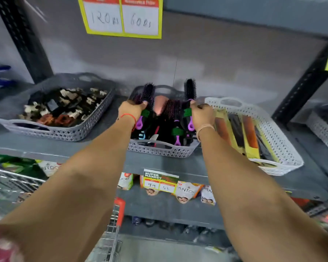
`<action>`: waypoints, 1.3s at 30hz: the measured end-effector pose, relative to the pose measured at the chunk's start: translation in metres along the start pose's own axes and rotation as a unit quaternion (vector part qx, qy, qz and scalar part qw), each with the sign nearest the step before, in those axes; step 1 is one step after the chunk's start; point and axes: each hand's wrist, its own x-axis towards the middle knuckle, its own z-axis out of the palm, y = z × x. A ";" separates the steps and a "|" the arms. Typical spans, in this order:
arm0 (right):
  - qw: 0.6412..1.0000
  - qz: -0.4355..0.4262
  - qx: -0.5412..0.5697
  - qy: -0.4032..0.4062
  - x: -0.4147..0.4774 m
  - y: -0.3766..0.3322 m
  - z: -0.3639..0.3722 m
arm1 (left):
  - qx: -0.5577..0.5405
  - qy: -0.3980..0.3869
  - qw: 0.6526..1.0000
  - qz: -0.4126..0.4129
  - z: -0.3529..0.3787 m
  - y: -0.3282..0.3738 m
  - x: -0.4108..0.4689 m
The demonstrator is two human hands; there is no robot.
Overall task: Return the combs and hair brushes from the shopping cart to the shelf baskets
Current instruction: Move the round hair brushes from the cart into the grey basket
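Observation:
Both my arms reach out to the middle grey basket [160, 150] on the shelf. My left hand [130, 110] grips a round hair brush [148, 93] with black-purple bristles and a purple-tipped handle, held upright over the basket's left side. A second round brush [190, 89] with black bristles stands upright in my right hand [202, 115] over the basket's right side. Several more brushes [173, 112] with purple handles lie in the basket between my hands. To the right, a white basket [284, 148] holds packaged combs [240, 133].
A grey basket [64, 134] of hair clips sits at the left of the shelf. The shopping cart [114, 233] with a red handle stands low between my arms. Yellow price signs [121, 16] hang on the back wall. Packets [186, 191] fill the lower shelf. Black uprights frame both sides.

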 end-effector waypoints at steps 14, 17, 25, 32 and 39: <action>0.949 -0.038 -0.311 -0.029 -0.001 0.018 0.046 | 0.389 0.051 0.915 0.093 0.009 -0.013 0.019; 0.943 -0.022 -0.331 -0.031 -0.003 0.015 0.046 | 0.409 0.042 0.907 0.095 -0.003 -0.016 0.021; 0.885 -0.390 -0.254 0.032 -0.094 -0.066 0.105 | 0.261 0.247 0.884 0.300 -0.122 -0.074 0.006; 0.741 -0.640 -0.169 -0.110 -0.251 -0.067 0.240 | 0.399 0.178 0.888 0.146 -0.241 -0.262 -0.053; 0.666 -0.500 -0.303 -0.464 -0.329 0.058 0.344 | 0.400 0.003 0.907 -0.134 -0.239 -0.433 -0.118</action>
